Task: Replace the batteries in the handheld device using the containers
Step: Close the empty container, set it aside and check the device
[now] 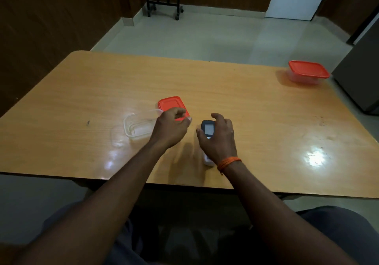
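Note:
A handheld device (207, 129) with a dark head, a small grey screen and a white body lies on the wooden table (256, 109) near its front edge. My right hand (218, 139) arches over it with fingers spread, the thumb beside the device's left side; whether it grips is unclear. Left of it stands an open clear plastic container (137, 125), which looks empty. Its red lid (170, 103) lies flat just behind. My left hand (171, 128) hovers between container and lid, fingers loosely curled, with nothing visible in them. No batteries are visible.
A second clear container with a red lid on it (307, 72) stands at the table's far right corner. A dark cabinet (361, 74) stands off the right edge. A small dark speck (88, 122) lies on the left part of the table.

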